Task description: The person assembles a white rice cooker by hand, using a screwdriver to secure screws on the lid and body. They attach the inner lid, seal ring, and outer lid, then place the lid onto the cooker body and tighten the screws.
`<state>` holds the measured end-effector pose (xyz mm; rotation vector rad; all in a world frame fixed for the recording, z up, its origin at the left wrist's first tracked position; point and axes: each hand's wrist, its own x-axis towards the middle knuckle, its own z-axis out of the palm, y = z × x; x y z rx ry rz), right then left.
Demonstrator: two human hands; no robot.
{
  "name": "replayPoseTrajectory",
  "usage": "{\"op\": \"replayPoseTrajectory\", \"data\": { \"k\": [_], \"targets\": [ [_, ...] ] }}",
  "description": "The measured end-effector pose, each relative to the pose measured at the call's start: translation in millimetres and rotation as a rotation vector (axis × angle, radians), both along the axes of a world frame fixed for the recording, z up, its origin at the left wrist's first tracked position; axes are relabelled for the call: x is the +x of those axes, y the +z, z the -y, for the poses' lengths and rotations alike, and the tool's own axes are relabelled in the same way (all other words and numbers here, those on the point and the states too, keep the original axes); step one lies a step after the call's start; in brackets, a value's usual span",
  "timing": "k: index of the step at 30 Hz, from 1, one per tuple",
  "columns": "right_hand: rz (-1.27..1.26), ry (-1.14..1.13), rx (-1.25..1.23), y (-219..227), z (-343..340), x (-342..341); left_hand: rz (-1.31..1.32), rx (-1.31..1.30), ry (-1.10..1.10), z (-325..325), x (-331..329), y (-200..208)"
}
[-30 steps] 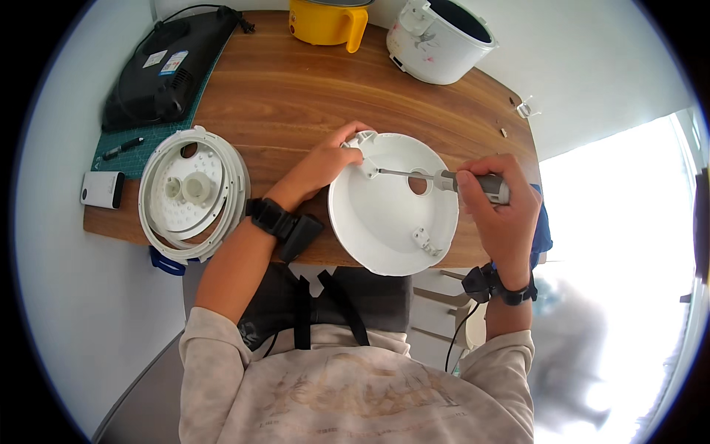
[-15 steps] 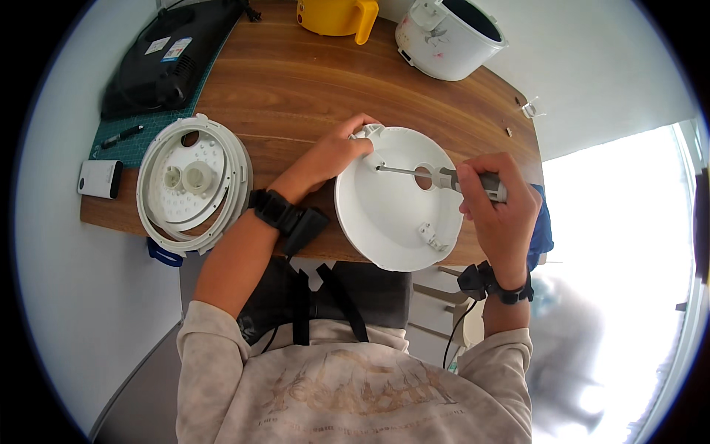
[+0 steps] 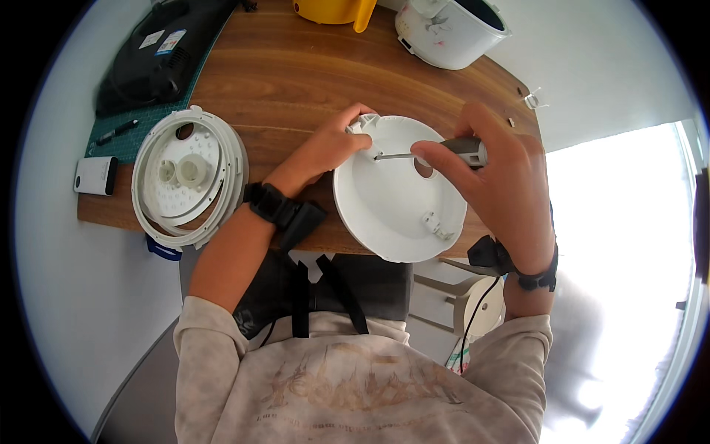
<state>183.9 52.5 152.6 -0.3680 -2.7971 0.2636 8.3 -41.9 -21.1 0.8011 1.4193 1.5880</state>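
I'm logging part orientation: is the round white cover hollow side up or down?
Hollow side up: the round white cover shows its inner bracket, and the screwdriver reaches inside.

White glare (image 3: pixel 621 244) swamps the right (detail lost), and blackness rounds the corners.

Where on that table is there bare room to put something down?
The widest bare patch of wooden tabletop lies between the yellow pot and white cooker at the back and the white shell in front. A smaller patch lies between the round white parts and the left hand. The left end is crowded with the black appliance, pen and white block.
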Motion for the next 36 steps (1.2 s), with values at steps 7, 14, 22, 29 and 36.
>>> {"op": "replayPoseTrajectory", "data": {
  "k": [7, 14, 22, 29, 36],
  "targets": [
    [-0.069, 0.145, 0.008, -2.0, -4.1, -11.3, -0.077, -0.005, 0.013, -1.8, -1.2, -5.4],
    [-0.011, 0.187, -0.095, 1.8, -15.9, -12.6, -0.155, -0.05, 0.012, -1.9, -1.8, -9.9],
    [0.11, 0.186, -0.069, 13.8, -30.4, -37.6, -0.223, -0.021, -0.008, -3.3, -2.1, -8.1],
    [0.16, 0.107, -0.025, 11.3, -51.1, -36.2, -0.23, 0.008, -0.022, -5.0, -5.2, -17.3],
    [0.234, 0.146, 0.022, 9.3, -57.6, -23.8, -0.194, -0.038, -0.04, -4.0, -3.9, -13.5]
  ]
}}
